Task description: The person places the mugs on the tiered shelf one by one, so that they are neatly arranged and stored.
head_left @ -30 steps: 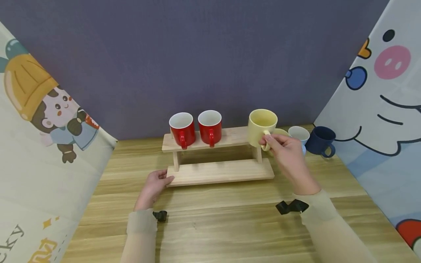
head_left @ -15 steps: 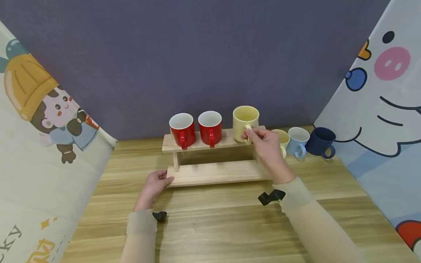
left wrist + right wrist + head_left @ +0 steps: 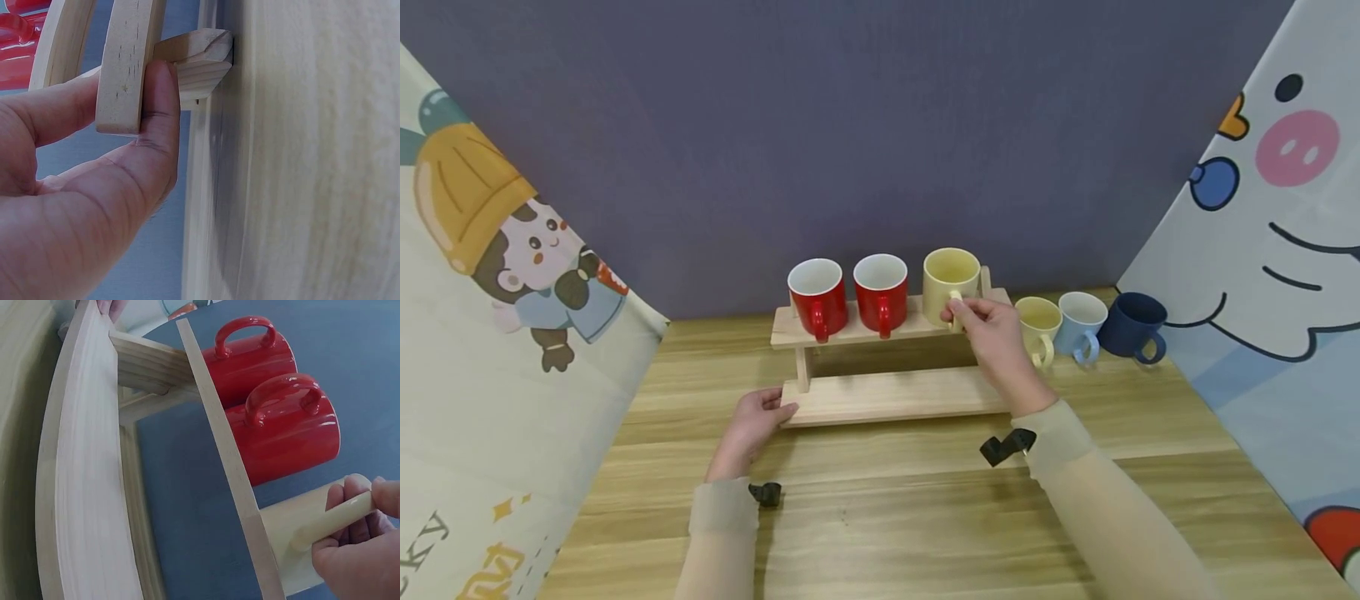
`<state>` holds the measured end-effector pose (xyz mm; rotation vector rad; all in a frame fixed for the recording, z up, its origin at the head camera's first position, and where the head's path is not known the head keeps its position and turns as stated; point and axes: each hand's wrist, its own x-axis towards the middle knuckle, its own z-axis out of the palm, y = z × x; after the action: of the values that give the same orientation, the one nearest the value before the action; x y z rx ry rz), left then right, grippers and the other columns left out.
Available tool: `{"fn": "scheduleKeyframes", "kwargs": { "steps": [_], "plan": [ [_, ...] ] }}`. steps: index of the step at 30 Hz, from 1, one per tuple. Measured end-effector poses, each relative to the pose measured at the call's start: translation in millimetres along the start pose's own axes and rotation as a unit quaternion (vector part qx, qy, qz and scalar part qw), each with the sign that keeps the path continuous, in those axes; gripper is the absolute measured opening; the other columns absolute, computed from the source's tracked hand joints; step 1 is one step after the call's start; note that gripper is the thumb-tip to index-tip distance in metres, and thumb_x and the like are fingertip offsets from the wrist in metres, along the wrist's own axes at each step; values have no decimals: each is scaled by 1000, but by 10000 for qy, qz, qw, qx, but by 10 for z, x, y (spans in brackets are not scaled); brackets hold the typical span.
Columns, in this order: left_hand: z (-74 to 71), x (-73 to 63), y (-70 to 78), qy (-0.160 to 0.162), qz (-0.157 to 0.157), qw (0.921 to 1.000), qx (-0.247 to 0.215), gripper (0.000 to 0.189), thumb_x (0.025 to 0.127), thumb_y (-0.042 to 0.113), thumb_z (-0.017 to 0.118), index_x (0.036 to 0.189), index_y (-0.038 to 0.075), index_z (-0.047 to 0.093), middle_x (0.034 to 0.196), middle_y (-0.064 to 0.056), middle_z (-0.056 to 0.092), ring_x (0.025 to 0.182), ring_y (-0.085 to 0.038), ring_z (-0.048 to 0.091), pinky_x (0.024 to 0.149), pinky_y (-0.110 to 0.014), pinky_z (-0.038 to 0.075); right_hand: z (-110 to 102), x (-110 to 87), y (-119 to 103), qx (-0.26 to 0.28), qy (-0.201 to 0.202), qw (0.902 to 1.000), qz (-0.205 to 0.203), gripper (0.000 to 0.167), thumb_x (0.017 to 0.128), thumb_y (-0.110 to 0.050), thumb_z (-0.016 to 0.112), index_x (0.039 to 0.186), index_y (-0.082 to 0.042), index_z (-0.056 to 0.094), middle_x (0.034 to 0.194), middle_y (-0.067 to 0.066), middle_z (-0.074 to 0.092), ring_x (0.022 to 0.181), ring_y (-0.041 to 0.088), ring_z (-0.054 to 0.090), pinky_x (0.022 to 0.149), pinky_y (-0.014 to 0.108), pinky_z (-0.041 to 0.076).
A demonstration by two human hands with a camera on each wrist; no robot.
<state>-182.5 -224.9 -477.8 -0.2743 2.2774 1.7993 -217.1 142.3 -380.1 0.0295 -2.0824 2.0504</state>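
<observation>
A two-tier wooden shelf [image 3: 887, 398] stands against the back wall. My left hand [image 3: 756, 421] pinches the left end of its lower board between thumb and fingers, as the left wrist view shows up close [image 3: 94, 181]. On the upper board, two red mugs [image 3: 817, 297] with white insides stand side by side at the left, handles toward me. To their right, a pale yellow mug [image 3: 942, 296] stands upright at the upper board. My right hand [image 3: 996, 342] grips it by the handle; in the right wrist view its base meets the board.
Right of the shelf, on the wood-grain table [image 3: 880, 517], a second yellow mug [image 3: 1034, 323], a light blue mug [image 3: 1072, 329] and a dark blue mug [image 3: 1127, 327] stand in a row. A dark wall [image 3: 880, 125] closes off the back; printed panels flank both sides.
My right hand has carried the yellow mug leftward and then down onto the upper board, beside the red mugs. The second yellow mug has come into full view. My left hand has stayed put.
</observation>
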Motion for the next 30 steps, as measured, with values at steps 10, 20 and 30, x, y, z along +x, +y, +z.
{"fn": "scheduleKeyframes", "kwargs": {
  "steps": [10, 20, 30],
  "plan": [
    [3, -9, -1, 6, 15, 9999, 102, 59, 102, 9, 64, 148, -15, 37, 137, -29, 51, 119, -30, 54, 89, -30, 54, -33, 21, 9, 159, -243, 9995, 153, 36, 102, -21, 67, 114, 13, 70, 94, 9, 74, 90, 14, 62, 77, 25, 51],
    [6, 4, -4, 17, 10, 10000, 89, 58, 102, 8, 64, 148, -16, 37, 136, -29, 52, 117, -29, 55, 88, -29, 54, -95, -10, 26, 83, -169, 9994, 288, 43, 101, -29, 68, 120, 9, 70, 108, 14, 72, 99, 17, 62, 88, 29, 52],
    [10, 47, -41, 82, 131, 9999, -51, 53, 101, 2, 63, 144, -19, 40, 124, -26, 58, 101, -21, 61, 80, -26, 56, -373, -101, 55, -91, -37, 10000, -15, 49, 101, -32, 68, 125, 10, 65, 116, 21, 69, 103, 24, 67, 91, 31, 54]
  ]
}}
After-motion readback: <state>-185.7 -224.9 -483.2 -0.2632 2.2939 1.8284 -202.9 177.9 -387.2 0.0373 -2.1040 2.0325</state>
